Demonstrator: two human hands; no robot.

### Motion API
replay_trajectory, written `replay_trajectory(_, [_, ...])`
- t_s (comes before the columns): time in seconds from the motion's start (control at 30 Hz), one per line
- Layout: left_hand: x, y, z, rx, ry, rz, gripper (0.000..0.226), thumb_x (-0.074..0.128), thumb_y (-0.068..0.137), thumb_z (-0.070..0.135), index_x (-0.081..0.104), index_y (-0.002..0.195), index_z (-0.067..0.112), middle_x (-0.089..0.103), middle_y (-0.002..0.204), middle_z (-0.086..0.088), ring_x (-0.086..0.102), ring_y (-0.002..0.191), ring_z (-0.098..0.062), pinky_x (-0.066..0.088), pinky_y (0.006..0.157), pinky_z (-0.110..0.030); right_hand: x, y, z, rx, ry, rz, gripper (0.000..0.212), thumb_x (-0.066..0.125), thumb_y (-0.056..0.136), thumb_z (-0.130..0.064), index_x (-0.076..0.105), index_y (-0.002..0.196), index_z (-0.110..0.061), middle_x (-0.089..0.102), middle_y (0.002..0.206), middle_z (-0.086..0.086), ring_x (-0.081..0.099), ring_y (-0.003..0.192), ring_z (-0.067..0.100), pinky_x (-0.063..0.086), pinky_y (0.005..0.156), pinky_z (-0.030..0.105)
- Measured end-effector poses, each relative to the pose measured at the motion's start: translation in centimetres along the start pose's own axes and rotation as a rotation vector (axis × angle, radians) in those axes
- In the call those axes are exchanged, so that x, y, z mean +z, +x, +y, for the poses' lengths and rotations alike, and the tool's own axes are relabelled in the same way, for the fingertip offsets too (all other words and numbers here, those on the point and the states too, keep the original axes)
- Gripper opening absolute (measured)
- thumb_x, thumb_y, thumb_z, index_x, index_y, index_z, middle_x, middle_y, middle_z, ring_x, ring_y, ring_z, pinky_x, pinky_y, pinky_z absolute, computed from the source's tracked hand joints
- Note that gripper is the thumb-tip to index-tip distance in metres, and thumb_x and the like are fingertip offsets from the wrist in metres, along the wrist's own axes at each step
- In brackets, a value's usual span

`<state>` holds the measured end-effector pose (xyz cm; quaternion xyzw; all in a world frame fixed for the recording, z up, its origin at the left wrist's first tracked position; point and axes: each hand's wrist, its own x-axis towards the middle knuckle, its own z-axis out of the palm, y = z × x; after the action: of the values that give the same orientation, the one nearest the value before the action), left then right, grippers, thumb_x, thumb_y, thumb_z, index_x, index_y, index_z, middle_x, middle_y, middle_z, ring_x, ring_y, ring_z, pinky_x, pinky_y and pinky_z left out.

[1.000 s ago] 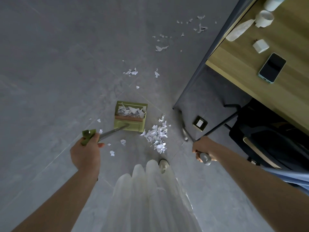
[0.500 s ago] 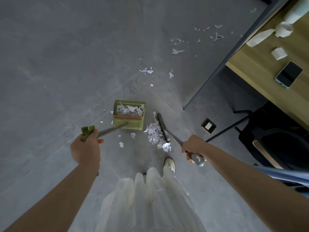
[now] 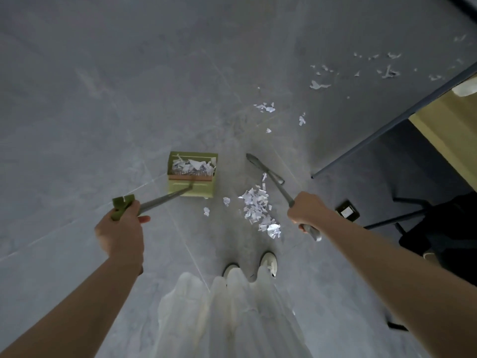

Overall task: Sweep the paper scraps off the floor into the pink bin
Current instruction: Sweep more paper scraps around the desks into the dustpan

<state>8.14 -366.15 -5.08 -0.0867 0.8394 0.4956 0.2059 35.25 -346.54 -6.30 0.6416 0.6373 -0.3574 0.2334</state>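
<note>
Left grip [image 3: 121,228] clasps dustpan [image 3: 192,177] handle; right grip [image 3: 305,214] clasps broom [image 3: 265,171] — head pointing away-left.

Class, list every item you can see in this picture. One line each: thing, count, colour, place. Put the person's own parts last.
dustpan: one, green, on the floor at centre, scraps inside
broom: one, grey, right of the dustpan
paper scrap pile: one, white, between dustpan and broom
scattered paper scraps: many, white, far floor at upper right
table: one, wooden top, dark frame, right edge
small dark box: one, floor under the table
shoes: two, white, bottom centre
left hand: grips the dustpan handle
right hand: grips the broom handle
</note>
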Motion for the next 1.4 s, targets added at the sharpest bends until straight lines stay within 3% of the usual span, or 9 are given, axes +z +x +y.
replay_trajectory(0.1, [-1.0, 0.9, -0.4, -0.002, 0.003, 0.017, 0.011, 0.07, 0.088, 0.029, 0.067, 0.091, 0.02, 0.067, 0.056, 0.014, 0.059, 0.072, -0.023, 0.039, 0.053, -0.028, 0.7, 1.1, -1.5, -0.055, -0.055, 0.009, 0.006, 0.053, 0.085, -0.009, 0.054, 0.089, -0.004, 0.064, 0.073, 0.01, 0.069, 0.071, 0.027, 0.059, 0.067, 0.037])
replay_trajectory(0.2, [-1.9, 2.0, -1.1, -0.009, 0.004, 0.052, 0.013, 0.07, 0.087, 0.033, 0.068, 0.091, 0.021, 0.068, 0.058, 0.014, 0.063, 0.072, -0.022, 0.044, 0.058, -0.032, 1.5, 2.2, -3.5, -0.111, -0.1, 0.009, 0.011, 0.054, 0.085, -0.009, 0.056, 0.095, -0.005, 0.066, 0.072, 0.01, 0.071, 0.067, 0.027, 0.06, 0.063, 0.035])
replay_trajectory(0.33, [-3.2, 3.4, -2.1, -0.058, -0.019, 0.137, 0.015, 0.069, 0.087, 0.035, 0.067, 0.091, 0.021, 0.07, 0.065, 0.002, 0.062, 0.067, -0.018, 0.041, 0.054, -0.03, 2.2, 3.6, -7.2, -0.21, -0.243, -0.007, 0.017, 0.052, 0.081, -0.004, 0.068, 0.085, -0.004, 0.071, 0.066, 0.009, 0.07, 0.059, 0.022, 0.056, 0.055, 0.027])
replay_trajectory(0.53, [-5.9, 5.1, -3.8, -0.132, -0.069, 0.206, 0.019, 0.071, 0.087, 0.032, 0.068, 0.097, 0.017, 0.07, 0.07, 0.002, 0.059, 0.07, -0.019, 0.036, 0.05, -0.027, 3.9, 5.5, -12.8, -0.267, -0.436, -0.04, 0.024, 0.048, 0.08, -0.004, 0.061, 0.061, -0.012, 0.055, 0.039, -0.003, 0.054, 0.039, 0.011, 0.041, 0.042, 0.02])
replay_trajectory(0.77, [-8.0, 5.6, -5.1, -0.146, -0.063, 0.227, 0.025, 0.07, 0.088, 0.03, 0.068, 0.107, 0.013, 0.068, 0.072, 0.002, 0.058, 0.071, -0.02, 0.037, 0.051, -0.026, 5.8, 6.2, -15.4, -0.366, -0.582, -0.073, 0.015, 0.054, 0.081, -0.008, 0.068, 0.084, -0.012, 0.06, 0.054, -0.001, 0.057, 0.051, 0.016, 0.039, 0.043, 0.02])
replay_trajectory(0.93, [-8.9, 5.3, -5.0, -0.177, -0.064, 0.274, 0.02, 0.068, 0.089, 0.035, 0.067, 0.1, 0.018, 0.07, 0.077, 0.002, 0.053, 0.058, -0.009, 0.036, 0.049, -0.024, 5.9, 5.5, -13.9, -0.394, -0.674, -0.088, 0.026, 0.056, 0.08, -0.004, 0.064, 0.105, -0.006, 0.067, 0.081, 0.007, 0.062, 0.071, 0.024, 0.05, 0.06, 0.026])
replay_trajectory(1.07, [-9.3, 4.9, -5.1, -0.184, -0.049, 0.298, 0.018, 0.067, 0.089, 0.039, 0.065, 0.096, 0.022, 0.071, 0.076, 0.001, 0.048, 0.053, -0.007, 0.036, 0.048, -0.024, 5.4, 4.7, -12.5, -0.406, -0.768, -0.073, 0.028, 0.053, 0.084, -0.004, 0.062, 0.11, -0.011, 0.05, 0.069, 0.0, 0.05, 0.056, 0.017, 0.038, 0.044, 0.024])
replay_trajectory(1.27, [-9.7, 3.0, -4.6, -0.182, -0.045, 0.318, 0.019, 0.067, 0.088, 0.04, 0.065, 0.095, 0.022, 0.071, 0.073, 0.001, 0.045, 0.049, -0.008, 0.035, 0.046, -0.025, 4.6, 2.3, -10.0, -0.415, -0.946, 0.017, 0.037, 0.057, 0.088, -0.014, 0.055, 0.124, -0.021, 0.06, 0.111, 0.0, 0.061, 0.107, 0.021, 0.049, 0.079, 0.03])
replay_trajectory(1.4, [-10.1, 1.1, -4.4, -0.188, -0.038, 0.317, 0.019, 0.067, 0.088, 0.041, 0.066, 0.093, 0.023, 0.072, 0.073, 0.001, 0.043, 0.048, -0.009, 0.034, 0.047, -0.022, 3.9, 0.7, -8.3, -0.446, -1.05, 0.084, 0.032, 0.051, 0.093, -0.014, 0.058, 0.124, -0.02, 0.06, 0.121, -0.001, 0.06, 0.114, 0.019, 0.048, 0.085, 0.029])
